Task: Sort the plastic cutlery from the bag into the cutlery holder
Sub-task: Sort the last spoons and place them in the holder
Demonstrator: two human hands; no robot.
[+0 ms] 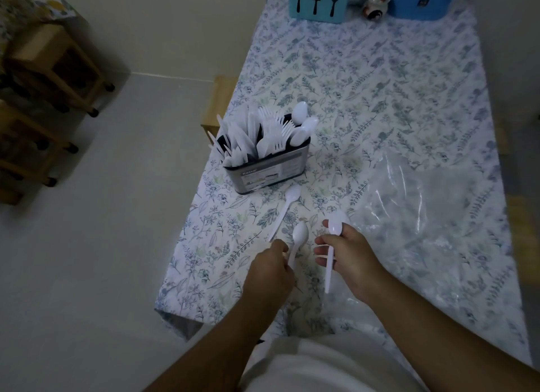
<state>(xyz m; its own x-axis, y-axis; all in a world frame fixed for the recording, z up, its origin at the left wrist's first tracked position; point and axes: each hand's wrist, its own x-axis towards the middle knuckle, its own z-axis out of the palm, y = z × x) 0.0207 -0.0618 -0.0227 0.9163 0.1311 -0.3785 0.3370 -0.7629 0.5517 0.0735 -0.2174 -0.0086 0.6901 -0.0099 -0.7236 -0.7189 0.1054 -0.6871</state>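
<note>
Over the flowered tabletop, the left hand has its fingers curled round the handle of one white spoon, and the right hand grips another spoon. A third spoon lies on the cloth between the hands and the cutlery holder, which is packed with white cutlery, and the clear bag lies flat to the right.

We see a pale floor left of our hands, wooden stools far left, dim light.

A home dining room: floral tablecloth, wooden stools, teal cutlery caddy.
</note>
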